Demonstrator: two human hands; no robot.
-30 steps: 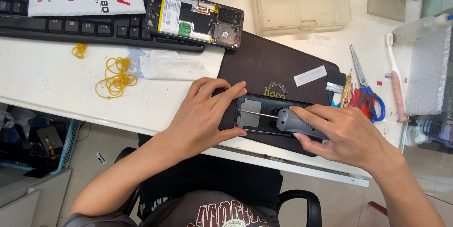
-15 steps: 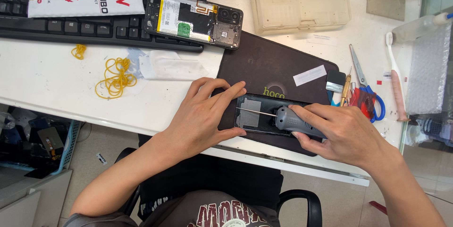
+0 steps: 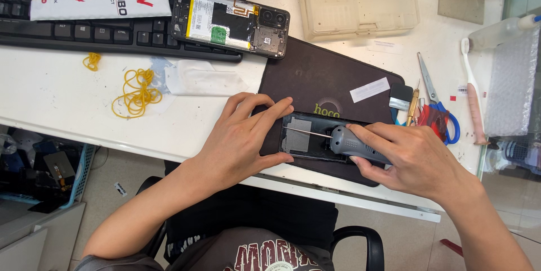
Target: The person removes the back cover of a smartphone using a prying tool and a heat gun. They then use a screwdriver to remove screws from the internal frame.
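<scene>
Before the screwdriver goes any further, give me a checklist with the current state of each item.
1. Left hand steadies the phone frame at its end: ok.
2. Right hand wraps the grey screwdriver handle: ok.
3. Screwdriver tip lies over the frame's grey plate: ok.
4. Tip seated in a screw: cannot tell, too small.
5. Frame lies flat on the dark work mat: ok.
6. Scissors lie apart from the right hand: ok.
</scene>
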